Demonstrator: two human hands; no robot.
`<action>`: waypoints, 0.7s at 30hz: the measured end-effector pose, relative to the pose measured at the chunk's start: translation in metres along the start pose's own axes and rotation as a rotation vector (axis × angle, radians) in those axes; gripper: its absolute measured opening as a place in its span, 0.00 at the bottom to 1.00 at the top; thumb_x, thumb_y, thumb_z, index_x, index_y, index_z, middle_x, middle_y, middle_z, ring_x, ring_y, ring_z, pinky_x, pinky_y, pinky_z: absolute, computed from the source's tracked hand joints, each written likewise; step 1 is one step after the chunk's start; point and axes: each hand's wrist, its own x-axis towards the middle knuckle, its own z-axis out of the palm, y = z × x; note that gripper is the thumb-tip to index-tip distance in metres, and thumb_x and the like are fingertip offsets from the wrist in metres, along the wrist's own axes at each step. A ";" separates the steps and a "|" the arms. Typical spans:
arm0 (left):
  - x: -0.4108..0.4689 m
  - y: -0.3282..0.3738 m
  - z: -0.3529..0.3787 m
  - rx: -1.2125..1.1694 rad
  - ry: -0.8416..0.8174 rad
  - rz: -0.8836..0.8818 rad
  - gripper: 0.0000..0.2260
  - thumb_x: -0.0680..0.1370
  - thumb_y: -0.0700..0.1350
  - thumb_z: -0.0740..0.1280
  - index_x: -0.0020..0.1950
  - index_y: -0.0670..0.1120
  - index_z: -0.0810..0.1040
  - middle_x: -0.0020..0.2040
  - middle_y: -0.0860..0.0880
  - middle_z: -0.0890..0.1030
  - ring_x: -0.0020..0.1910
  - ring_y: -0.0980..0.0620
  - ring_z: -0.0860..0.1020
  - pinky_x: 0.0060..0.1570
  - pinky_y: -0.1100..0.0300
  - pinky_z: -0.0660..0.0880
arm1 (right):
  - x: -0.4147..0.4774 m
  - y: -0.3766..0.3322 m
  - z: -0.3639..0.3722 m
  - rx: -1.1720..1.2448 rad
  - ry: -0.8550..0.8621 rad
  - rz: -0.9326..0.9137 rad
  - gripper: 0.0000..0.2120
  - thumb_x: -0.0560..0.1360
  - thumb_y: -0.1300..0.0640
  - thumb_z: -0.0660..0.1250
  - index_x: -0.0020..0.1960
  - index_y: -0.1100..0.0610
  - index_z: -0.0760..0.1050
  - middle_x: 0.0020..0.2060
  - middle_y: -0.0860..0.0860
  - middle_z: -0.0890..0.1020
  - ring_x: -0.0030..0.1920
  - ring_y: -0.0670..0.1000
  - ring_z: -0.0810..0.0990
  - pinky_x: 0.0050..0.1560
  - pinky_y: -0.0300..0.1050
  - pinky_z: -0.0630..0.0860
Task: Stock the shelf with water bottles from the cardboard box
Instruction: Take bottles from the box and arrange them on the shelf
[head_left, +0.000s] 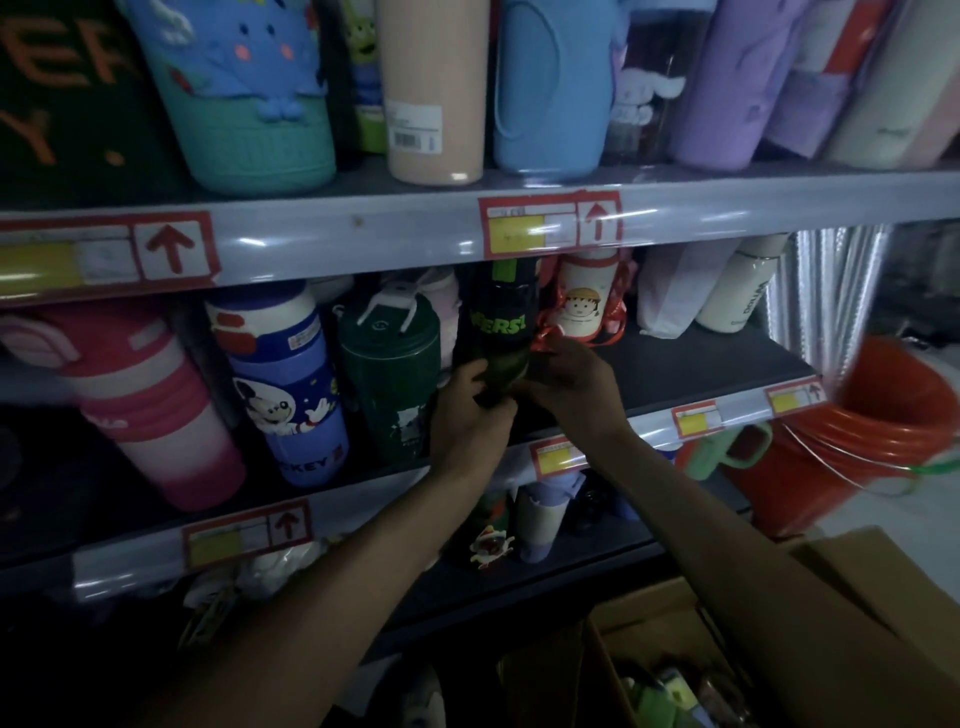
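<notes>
We see the fingers (479, 372) of the left hand (467, 415) curled round the lower part of a dark bottle (500, 322) from its left side. The right hand (574, 387) closes on the same bottle from the right, its fingertips (551, 347) lying just beside a red strap (545, 323). Both hands grip the bottle near its base, so the base is hidden and we cannot tell whether it rests on the board.

The bottle is upright, with green lettering across its middle. It is at the front of the middle shelf (701, 364), and its top reaches up behind the price rail (550, 223) of the shelf above. A dark green tumbler (389, 379) stands just to its left. To its right is a white cartoon bottle (582, 299), which carries the red strap.

Further left on the same shelf are a blue bottle (291, 384) and a pink one (156, 415) — both lean. A white bottle (737, 291) stands well to the right, with bare board in front of it.

Below our forearms, at the lower right, sits the open cardboard box (670, 618), its contents too dim to make out. An orange bucket (878, 410) stands beyond the shelf's right end.
</notes>
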 end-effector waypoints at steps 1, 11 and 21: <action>-0.004 0.000 -0.002 0.012 -0.011 0.013 0.24 0.76 0.38 0.70 0.71 0.51 0.74 0.57 0.52 0.76 0.59 0.51 0.76 0.66 0.48 0.75 | -0.006 -0.003 -0.007 -0.012 -0.009 -0.012 0.26 0.67 0.59 0.83 0.62 0.60 0.80 0.50 0.49 0.86 0.52 0.48 0.85 0.51 0.37 0.79; -0.053 -0.001 -0.001 0.439 -0.113 0.308 0.27 0.74 0.55 0.71 0.73 0.55 0.73 0.69 0.51 0.77 0.68 0.50 0.75 0.64 0.50 0.74 | -0.070 -0.016 -0.085 -0.410 -0.081 -0.094 0.37 0.65 0.56 0.83 0.72 0.56 0.74 0.61 0.58 0.80 0.62 0.58 0.77 0.54 0.35 0.66; -0.109 -0.019 0.038 1.030 -0.235 0.736 0.35 0.72 0.68 0.58 0.76 0.56 0.68 0.75 0.49 0.69 0.75 0.42 0.65 0.72 0.39 0.64 | -0.173 -0.004 -0.180 -0.760 -0.308 0.171 0.60 0.56 0.31 0.70 0.83 0.47 0.52 0.79 0.60 0.55 0.80 0.62 0.56 0.76 0.57 0.63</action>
